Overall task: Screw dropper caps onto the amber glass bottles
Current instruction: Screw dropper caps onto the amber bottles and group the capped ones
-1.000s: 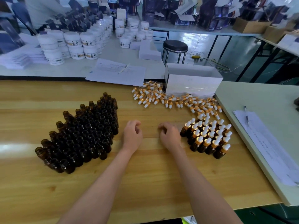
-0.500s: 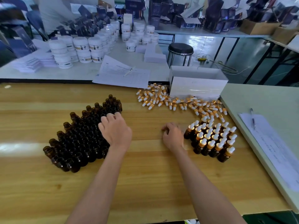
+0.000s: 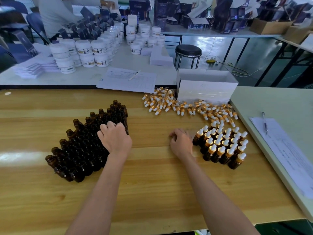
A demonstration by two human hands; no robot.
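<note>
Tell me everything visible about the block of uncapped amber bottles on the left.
The uncapped amber bottles stand upright, packed tight in a slanted block on the wooden table. Dark brown glass, open necks, no caps. The left hand lies over the block's right edge, fingers curled onto bottle tops; whether it grips one cannot be told.

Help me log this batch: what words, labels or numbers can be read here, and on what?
Nothing can be read for certain.
White jars: dark labels, blurred.
Sheet with pen: printed table, too small.
Sheet on the right table: print too small.
Dark cartons: markings blurred.
White box: faint mark, unreadable.
</note>
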